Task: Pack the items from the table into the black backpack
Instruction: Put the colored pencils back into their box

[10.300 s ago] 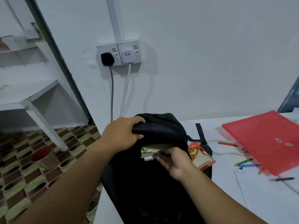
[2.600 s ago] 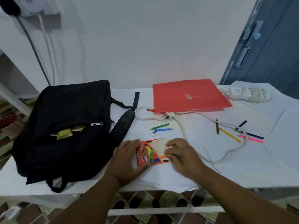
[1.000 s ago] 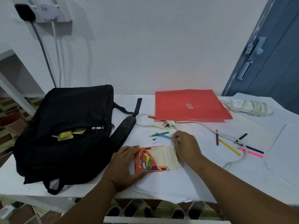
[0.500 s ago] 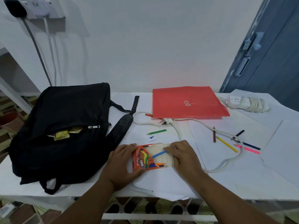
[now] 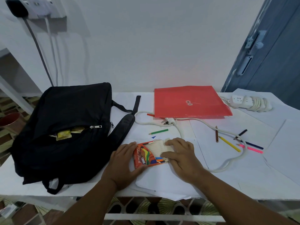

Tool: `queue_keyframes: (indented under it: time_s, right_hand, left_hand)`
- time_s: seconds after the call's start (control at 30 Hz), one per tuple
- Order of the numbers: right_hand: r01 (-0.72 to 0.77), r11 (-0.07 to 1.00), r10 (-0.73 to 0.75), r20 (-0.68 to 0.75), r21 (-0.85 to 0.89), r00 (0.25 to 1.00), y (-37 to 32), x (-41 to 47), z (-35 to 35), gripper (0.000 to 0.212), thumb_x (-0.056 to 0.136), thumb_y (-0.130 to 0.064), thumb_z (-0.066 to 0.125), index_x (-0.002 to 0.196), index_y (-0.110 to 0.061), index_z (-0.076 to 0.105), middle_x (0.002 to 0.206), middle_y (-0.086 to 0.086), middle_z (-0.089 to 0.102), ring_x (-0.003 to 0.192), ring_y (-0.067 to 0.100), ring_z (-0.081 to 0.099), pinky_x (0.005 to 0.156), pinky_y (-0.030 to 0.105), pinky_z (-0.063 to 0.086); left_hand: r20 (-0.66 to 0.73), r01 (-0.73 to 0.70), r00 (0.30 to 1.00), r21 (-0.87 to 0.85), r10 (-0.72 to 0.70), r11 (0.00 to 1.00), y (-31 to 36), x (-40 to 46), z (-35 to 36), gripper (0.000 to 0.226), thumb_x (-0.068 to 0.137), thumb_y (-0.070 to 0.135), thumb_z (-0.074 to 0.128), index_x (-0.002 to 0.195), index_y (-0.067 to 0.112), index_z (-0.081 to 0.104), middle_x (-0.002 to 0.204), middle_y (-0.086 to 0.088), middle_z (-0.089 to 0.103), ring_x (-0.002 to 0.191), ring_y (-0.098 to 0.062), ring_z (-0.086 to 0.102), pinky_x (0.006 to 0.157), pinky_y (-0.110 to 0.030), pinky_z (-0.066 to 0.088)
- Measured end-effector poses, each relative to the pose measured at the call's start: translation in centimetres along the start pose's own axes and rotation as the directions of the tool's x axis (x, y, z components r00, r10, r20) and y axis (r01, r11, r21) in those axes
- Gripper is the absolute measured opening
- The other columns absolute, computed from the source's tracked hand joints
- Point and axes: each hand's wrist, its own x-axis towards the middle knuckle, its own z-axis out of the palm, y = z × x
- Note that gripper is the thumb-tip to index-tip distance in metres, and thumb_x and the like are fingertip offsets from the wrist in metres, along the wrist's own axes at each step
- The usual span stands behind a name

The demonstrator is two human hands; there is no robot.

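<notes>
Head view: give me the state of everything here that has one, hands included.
black backpack: lying flat, front pocket unzipped, yellow item showing
pencil box: open on the table, pencil ends showing
left hand: holds the box's left end
right hand: fingers curled over the box flap
red folder: closed, flat
green pencil: loose on the table
power strip: cord coiled
</notes>
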Motion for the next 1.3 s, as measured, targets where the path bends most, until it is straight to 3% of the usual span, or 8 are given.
queue_keyframes:
  time_s: [0.17, 0.5, 0.6, 0.7, 0.83, 1.0, 1.13, 1.3]
  right_hand:
    - [-0.021, 0.999, 0.02, 0.024, 0.027, 1.0, 0.2, 0.0, 0.0, 0.041, 0.091, -0.024, 0.043, 0.117, -0.041, 0.069, 0.138, -0.007, 0.051, 0.132, 0.014, 0.036, 0.097, 0.037, 0.025]
    - [-0.205, 0.978, 0.207, 0.093, -0.034, 0.974, -0.4, 3.5, -0.9, 0.031, 0.101, -0.027, 0.041, 0.117, -0.02, 0.066, 0.112, -0.002, 0.065, 0.099, 0.023, 0.058, 0.084, 0.039, 0.047]
    - [-0.224, 0.967, 0.236, 0.099, -0.12, 0.967, -0.8, 6.6, -1.3, 0.03, 0.1, -0.021, 0.049, 0.127, -0.021, 0.062, 0.134, -0.004, 0.053, 0.098, 0.028, 0.063, 0.078, 0.035, 0.049]
    - [-0.224, 0.964, 0.249, 0.191, -0.143, 0.95, -0.6, 8.3, -0.4, 0.041, 0.101, -0.015, 0.045, 0.14, -0.025, 0.052, 0.15, -0.008, 0.043, 0.122, 0.024, 0.056, 0.088, 0.039, 0.052]
    - [-0.257, 0.955, 0.28, 0.167, -0.147, 0.945, 0.5, 8.4, 0.9, 0.034, 0.098, -0.01, 0.049, 0.127, -0.022, 0.061, 0.125, -0.005, 0.055, 0.107, 0.025, 0.061, 0.08, 0.041, 0.053]
    - [-0.368, 0.927, 0.369, 0.0, 0.075, 0.929, 0.5, 8.1, 0.9, 0.014, 0.096, -0.013, 0.056, 0.103, -0.023, 0.062, 0.106, -0.006, 0.056, 0.09, 0.022, 0.058, 0.074, 0.037, 0.049]
    - [-0.36, 0.889, 0.419, -0.185, 0.282, 0.889, 0.0, 6.9, -0.9, 0.013, 0.096, -0.011, 0.058, 0.101, -0.023, 0.057, 0.099, -0.008, 0.059, 0.076, 0.017, 0.057, 0.068, 0.033, 0.047]
    - [-0.309, 0.828, 0.451, -0.229, 0.468, 0.862, -2.6, 3.5, -2.7, 0.024, 0.088, -0.008, 0.065, 0.092, -0.026, 0.05, 0.073, -0.003, 0.061, 0.054, 0.013, 0.054, 0.053, 0.025, 0.041]
  left_hand:
    - [0.0, 0.003, 1.0, -0.002, -0.003, 1.0, 0.0, 0.0, 0.1, 0.098, 0.077, 0.091, 0.035, 0.152, 0.029, 0.036, 0.157, 0.015, 0.035, 0.144, -0.004, 0.024, 0.115, -0.03, 0.019]
    - [0.005, -0.005, 1.0, 0.011, 0.005, 1.0, -0.2, 0.1, 0.1, 0.101, 0.076, 0.092, 0.031, 0.155, 0.029, 0.03, 0.159, 0.017, 0.029, 0.137, 0.009, 0.01, 0.115, -0.025, 0.013]
    - [0.024, -0.003, 1.0, 0.017, 0.003, 1.0, -0.1, 0.2, 0.0, 0.1, 0.077, 0.09, 0.034, 0.155, 0.028, 0.029, 0.16, 0.014, 0.029, 0.143, 0.001, 0.015, 0.115, -0.027, 0.014]
    - [0.02, 0.008, 1.0, 0.017, -0.009, 1.0, 0.1, 0.0, -0.2, 0.097, 0.079, 0.085, 0.04, 0.155, 0.027, 0.03, 0.16, 0.014, 0.029, 0.146, -0.005, 0.019, 0.117, -0.028, 0.015]
    - [0.035, 0.008, 0.999, 0.027, -0.009, 1.0, 0.1, 0.0, -0.2, 0.096, 0.08, 0.085, 0.04, 0.156, 0.028, 0.027, 0.161, 0.014, 0.026, 0.147, -0.007, 0.017, 0.118, -0.029, 0.013]
    - [0.022, -0.015, 1.0, 0.046, 0.014, 0.999, -0.1, 0.1, -0.1, 0.097, 0.079, 0.085, 0.043, 0.155, 0.026, 0.032, 0.16, 0.012, 0.031, 0.145, -0.009, 0.022, 0.114, -0.028, 0.017]
    - [0.027, -0.022, 0.999, 0.055, 0.02, 0.998, -0.1, 0.1, -0.1, 0.097, 0.078, 0.084, 0.047, 0.154, 0.026, 0.032, 0.159, 0.013, 0.032, 0.144, -0.009, 0.024, 0.113, -0.029, 0.018]
    - [0.025, -0.031, 0.999, 0.056, 0.03, 0.998, -0.3, 0.0, 0.0, 0.094, 0.079, 0.084, 0.047, 0.153, 0.028, 0.034, 0.157, 0.016, 0.034, 0.143, -0.009, 0.027, 0.112, -0.032, 0.023]
